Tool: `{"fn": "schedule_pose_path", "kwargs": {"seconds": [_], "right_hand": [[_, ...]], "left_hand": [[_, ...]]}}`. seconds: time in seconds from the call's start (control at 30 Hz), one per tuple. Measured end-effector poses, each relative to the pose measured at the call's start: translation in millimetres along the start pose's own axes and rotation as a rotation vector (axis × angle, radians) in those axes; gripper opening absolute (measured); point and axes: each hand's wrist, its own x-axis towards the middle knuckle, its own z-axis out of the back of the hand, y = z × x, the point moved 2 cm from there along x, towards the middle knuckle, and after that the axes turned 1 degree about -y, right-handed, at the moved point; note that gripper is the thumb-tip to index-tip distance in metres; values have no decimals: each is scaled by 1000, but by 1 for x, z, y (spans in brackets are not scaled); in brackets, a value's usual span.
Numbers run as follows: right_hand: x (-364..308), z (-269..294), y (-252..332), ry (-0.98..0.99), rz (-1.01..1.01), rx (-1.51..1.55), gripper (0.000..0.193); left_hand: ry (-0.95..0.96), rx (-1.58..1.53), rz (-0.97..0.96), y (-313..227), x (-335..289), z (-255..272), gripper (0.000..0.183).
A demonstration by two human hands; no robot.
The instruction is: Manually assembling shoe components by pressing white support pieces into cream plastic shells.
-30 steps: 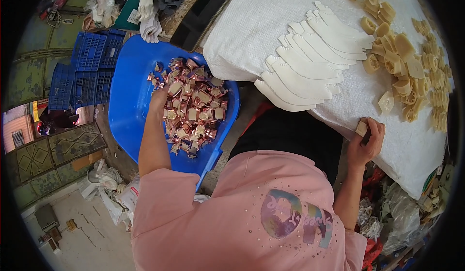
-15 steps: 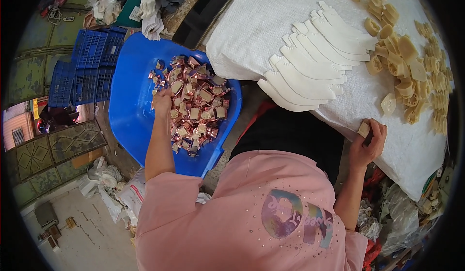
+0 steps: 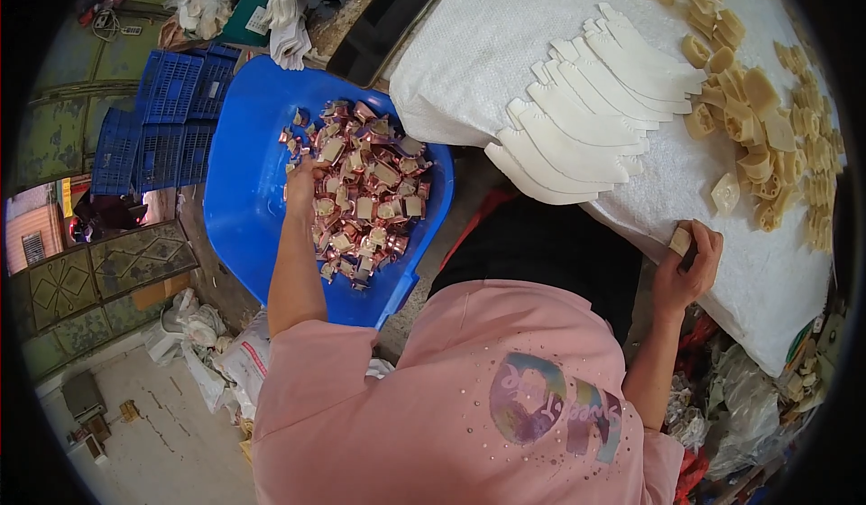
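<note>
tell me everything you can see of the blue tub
The blue tub looks like smooth plastic, with rounded corners and a rim. It stands open side up at the person's left, beside the white woven sheet, holding a heap of shiny copper-coloured pieces; the left hand is in among them. Its underside is hidden.

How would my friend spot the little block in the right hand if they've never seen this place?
Find the big white woven sheet on the right. At its lower edge is the person's right hand, holding a small beige block. Unlike the yellowish pieces lying loose on the sheet, this one is gripped in the hand.
</note>
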Motion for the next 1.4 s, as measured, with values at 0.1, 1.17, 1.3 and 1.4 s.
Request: {"fn": "schedule_pose_path", "kwargs": {"seconds": [0.1, 1.17, 1.3, 1.4], "right_hand": [[-2, 0, -2, 3, -6, -7, 30], [0, 2, 0, 16, -68, 9, 30], [-4, 9, -2, 61, -217, 142, 27], [-6, 15, -4, 39, -364, 263, 23]], "left_hand": [[13, -30, -13, 0, 1, -2, 37], [-590, 156, -541, -35, -41, -11, 17], [-432, 209, -987, -80, -95, -55, 14], [-201, 133, -1240, -96, -147, -102, 21]]}}
